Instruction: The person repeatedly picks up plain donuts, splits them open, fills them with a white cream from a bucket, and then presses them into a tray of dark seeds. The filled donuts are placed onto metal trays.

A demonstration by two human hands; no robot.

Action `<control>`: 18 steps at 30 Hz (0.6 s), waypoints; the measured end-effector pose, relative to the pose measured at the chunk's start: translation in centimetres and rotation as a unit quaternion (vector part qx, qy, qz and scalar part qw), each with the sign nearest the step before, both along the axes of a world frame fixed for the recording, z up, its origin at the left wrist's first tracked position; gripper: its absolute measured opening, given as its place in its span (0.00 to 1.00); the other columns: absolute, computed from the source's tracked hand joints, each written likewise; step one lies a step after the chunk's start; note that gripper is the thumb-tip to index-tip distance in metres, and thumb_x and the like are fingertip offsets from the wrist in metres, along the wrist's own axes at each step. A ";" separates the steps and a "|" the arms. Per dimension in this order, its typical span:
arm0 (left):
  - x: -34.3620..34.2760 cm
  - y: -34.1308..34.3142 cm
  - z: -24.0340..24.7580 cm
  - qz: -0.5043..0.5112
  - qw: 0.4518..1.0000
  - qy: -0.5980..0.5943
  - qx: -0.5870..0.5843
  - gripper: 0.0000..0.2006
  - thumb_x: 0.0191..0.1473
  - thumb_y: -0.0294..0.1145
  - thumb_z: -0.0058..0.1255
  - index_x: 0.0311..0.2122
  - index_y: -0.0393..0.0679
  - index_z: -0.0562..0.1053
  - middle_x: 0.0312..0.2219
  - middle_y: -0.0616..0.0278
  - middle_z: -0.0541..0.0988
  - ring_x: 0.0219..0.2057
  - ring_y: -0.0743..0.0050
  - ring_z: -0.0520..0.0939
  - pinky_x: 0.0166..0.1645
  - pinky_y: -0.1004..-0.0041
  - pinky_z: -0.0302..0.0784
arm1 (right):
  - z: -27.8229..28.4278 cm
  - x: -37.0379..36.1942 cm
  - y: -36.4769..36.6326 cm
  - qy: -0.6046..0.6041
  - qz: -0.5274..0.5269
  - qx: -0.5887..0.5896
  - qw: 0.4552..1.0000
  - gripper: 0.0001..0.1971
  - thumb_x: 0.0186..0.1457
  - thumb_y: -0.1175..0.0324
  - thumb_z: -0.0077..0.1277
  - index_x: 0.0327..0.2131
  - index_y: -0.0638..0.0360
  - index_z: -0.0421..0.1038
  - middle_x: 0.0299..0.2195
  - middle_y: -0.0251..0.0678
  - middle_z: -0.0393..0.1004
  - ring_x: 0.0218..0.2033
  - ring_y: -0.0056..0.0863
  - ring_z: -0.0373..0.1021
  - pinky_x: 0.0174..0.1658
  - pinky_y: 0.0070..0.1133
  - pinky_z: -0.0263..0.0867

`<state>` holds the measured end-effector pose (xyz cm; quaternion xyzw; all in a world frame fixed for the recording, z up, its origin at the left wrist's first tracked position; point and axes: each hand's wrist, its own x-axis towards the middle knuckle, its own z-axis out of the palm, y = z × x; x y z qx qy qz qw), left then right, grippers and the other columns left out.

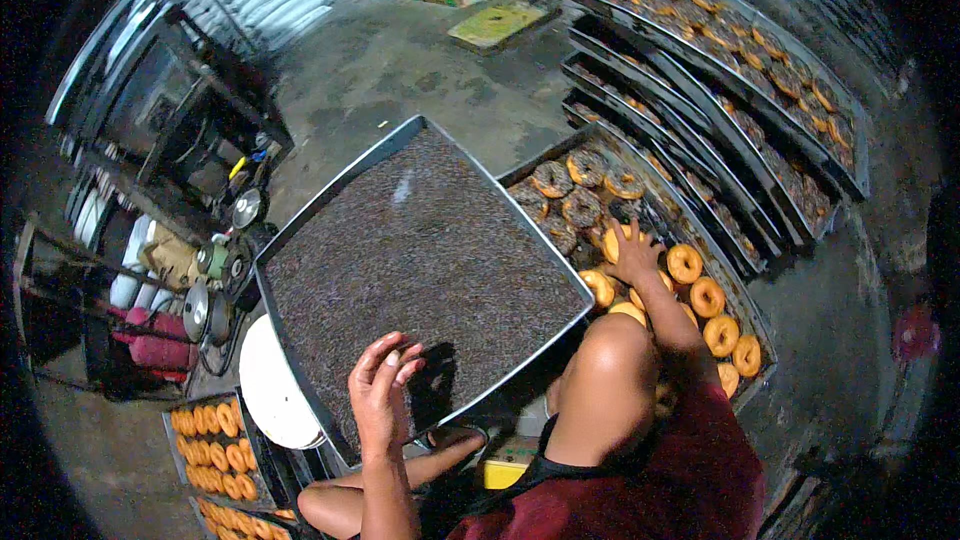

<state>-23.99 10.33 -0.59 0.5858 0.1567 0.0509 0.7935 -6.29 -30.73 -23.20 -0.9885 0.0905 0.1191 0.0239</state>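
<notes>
Empty left hand (380, 395) hangs half-curled over chocolate sprinkles (420, 230) at seven o'clock; right hand (637, 258) touches a ring doughnut (610, 245) at three, grip unclear

One left hand (380, 395) and one right hand (634, 258) are showing, and one square tray (338, 187) is holding dark sprinkles (430, 240) too many to count. One long tray (752, 328) is carrying at least six sprinkle-coated doughnuts (580, 220) and at least nine plain ring doughnuts (710, 335), overlaps hiding an exact number. At least four stacked doughnut trays (742, 90) are standing in one pile, two more trays (175, 448) are holding plain doughnuts (246, 486), and one round white tub (275, 385) is showing.
</notes>
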 end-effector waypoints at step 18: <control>-0.7 -1.3 1.3 -0.026 0.886 -0.119 -0.448 0.34 0.61 0.67 0.30 0.61 0.53 0.61 0.58 0.59 0.69 0.59 0.55 0.70 0.59 0.43 0.66 | 32.0 -8.7 26.2 -0.146 0.591 0.337 0.718 0.39 0.43 0.66 0.64 0.60 0.60 0.62 0.58 0.52 0.66 0.59 0.44 0.65 0.60 0.35 0.61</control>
